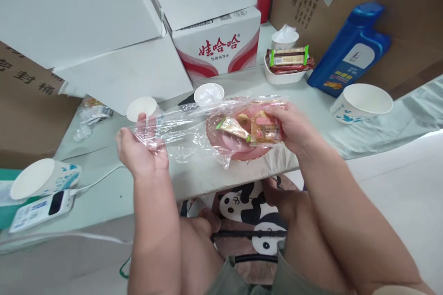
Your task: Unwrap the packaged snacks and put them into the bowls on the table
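Observation:
My left hand (145,150) grips one end of a crinkled clear plastic bag (183,124), stretched sideways above the table. At the other end, my right hand (294,126) pinches a small gold and pink snack packet (265,131) along with the plastic. I cannot tell whether that packet lies inside the bag or against it. Below them is a pink plate (238,154) with a gold rim, partly covered by the plastic. A cream wrapped snack with green ends (235,128) shows over the plate, beside the held packet.
Behind stand paper cups (209,94), a white dish of wrapped bars (287,75), a blue bottle (356,50) and a paper bowl (362,103). White boxes (221,46) line the back. At left are another paper bowl (48,177) and a white power strip (43,209) with a cable.

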The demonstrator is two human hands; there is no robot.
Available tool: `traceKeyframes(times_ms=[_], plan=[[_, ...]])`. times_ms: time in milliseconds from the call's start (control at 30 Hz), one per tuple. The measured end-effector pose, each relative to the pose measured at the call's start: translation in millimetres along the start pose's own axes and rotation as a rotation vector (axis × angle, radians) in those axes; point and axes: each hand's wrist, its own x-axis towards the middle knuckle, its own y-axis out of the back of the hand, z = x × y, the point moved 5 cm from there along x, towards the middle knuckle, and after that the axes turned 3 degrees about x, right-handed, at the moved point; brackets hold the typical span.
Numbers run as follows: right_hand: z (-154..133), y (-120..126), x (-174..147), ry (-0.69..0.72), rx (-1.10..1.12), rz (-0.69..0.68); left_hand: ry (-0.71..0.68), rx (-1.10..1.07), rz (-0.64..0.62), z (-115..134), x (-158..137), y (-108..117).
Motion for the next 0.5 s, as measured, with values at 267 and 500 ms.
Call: traceKeyframes(times_ms=[267,500], plan=[[-2.3,-7.6,2.6,0.103,-0.425,-0.044,-0.03,-0.116,0.156,1.6,17.3,27.3],[-13.5,-9.8,5.9,0.135,-0.517,0.011,-0.004,-0.043,0.18,3.7,35.1,50.3]])
